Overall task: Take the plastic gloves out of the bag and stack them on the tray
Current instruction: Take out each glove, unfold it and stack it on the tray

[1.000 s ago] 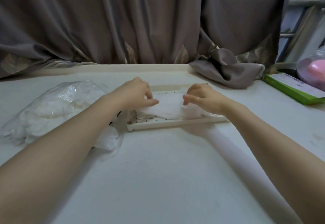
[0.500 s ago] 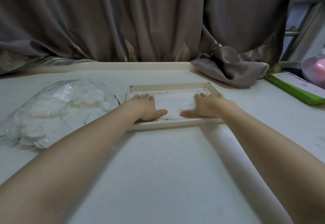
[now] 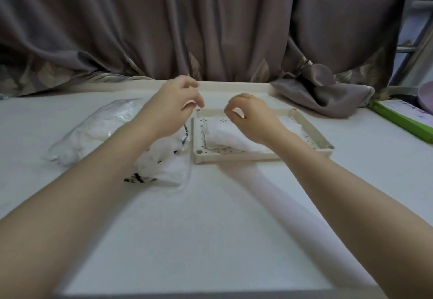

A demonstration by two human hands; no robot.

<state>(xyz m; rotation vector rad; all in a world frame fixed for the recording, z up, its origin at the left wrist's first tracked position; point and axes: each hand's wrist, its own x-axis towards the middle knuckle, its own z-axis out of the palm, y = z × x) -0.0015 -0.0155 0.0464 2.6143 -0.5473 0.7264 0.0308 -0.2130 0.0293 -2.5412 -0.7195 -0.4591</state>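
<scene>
- Your left hand (image 3: 172, 108) and right hand (image 3: 251, 120) hover above the tray (image 3: 262, 155), fingers loosely curled, holding nothing.
- The stacked gloves (image 3: 225, 135) lie in the tray; the rest sit in the bag (image 3: 98, 132), just to its left.
- The film is light (and clingy), so a careless sleeve or draught could drag the stack off.
- The bag's black print is unreadable; so is the green box (image 3: 405, 120).

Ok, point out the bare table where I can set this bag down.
Free: the wide near stretch of table between the forearms, and the strip between tray and green box. Crowded: left of the tray, where the bag and loose gloves lie.
</scene>
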